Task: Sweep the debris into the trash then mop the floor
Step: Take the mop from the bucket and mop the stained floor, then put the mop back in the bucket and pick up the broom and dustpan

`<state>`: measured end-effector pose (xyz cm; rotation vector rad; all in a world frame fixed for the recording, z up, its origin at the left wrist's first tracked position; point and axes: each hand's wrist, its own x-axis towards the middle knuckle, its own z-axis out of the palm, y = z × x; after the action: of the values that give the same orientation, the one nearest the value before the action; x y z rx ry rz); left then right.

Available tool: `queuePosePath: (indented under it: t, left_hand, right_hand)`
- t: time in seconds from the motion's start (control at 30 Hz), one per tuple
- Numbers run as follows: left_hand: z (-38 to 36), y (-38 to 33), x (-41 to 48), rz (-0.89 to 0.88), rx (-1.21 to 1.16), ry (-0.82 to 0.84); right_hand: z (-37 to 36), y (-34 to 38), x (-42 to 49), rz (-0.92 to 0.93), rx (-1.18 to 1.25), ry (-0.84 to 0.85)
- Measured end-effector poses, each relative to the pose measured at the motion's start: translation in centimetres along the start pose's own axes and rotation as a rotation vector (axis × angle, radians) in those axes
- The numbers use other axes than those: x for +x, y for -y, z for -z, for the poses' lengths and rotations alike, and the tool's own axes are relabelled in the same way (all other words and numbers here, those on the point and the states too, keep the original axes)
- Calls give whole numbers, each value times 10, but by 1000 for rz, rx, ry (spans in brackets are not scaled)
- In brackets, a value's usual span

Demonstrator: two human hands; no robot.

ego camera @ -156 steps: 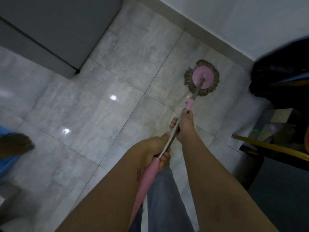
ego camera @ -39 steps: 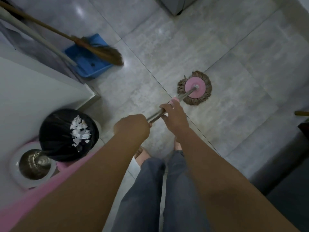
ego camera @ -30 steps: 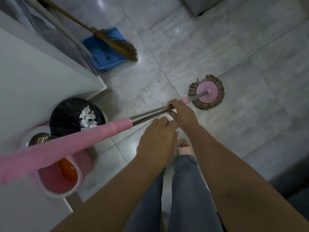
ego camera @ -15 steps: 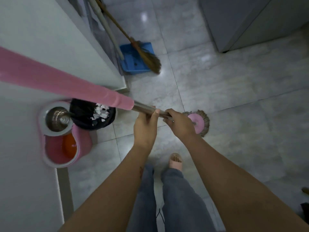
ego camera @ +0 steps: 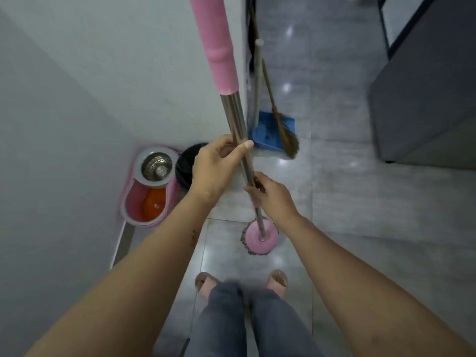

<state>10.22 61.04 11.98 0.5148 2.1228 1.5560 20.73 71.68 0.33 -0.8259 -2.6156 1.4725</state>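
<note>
You look down along your two bare arms, which reach toward the centre of the frame and hold a mop (ego camera: 237,117) nearly upright. Your left hand (ego camera: 219,166) wraps its steel shaft at centre, thumb laid across the front, fingers curled out of sight behind it. Your right hand (ego camera: 273,197), just below and to the right, closes round the thinner part of the shaft; its fingertips are hidden on the far side. The pink foam grip (ego camera: 219,42) runs up and is cut off by the top edge. The mop head (ego camera: 260,238), a pink disc with only a sliver of brown fringe showing, sits low of centre, just ahead of your blurred feet (ego camera: 206,282); whether it touches the grey tiled floor (ego camera: 360,202) cannot be told. Left of centre, a pink spin bucket (ego camera: 148,194) stands against the white wall (ego camera: 103,73). A black trash bin (ego camera: 186,164) beside it is mostly hidden by your left hand. Right of the shaft, a broom (ego camera: 287,137) and blue dustpan (ego camera: 269,134) lean at the wall's corner. A grey cabinet (ego camera: 425,99) is cropped at upper right.
</note>
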Motion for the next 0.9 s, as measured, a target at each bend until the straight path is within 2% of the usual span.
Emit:
queuePosePath:
  t: [0.23,0.5,0.73,0.9]
  left_hand:
    - [137,-16,-7,-114,37,-159]
    - [282,-59,-1,-177,-18,-520]
    - [348,-66,25,-191,-28,-639]
    - [377,-47,65,-133,-33,-661]
  right_hand:
    - [-74,139,27,225,-176,47]
    - [-142,296,70,412,-71,39]
    - [-193,362,116,430,9,-22]
    - [-228,377,164,393,-7,-6]
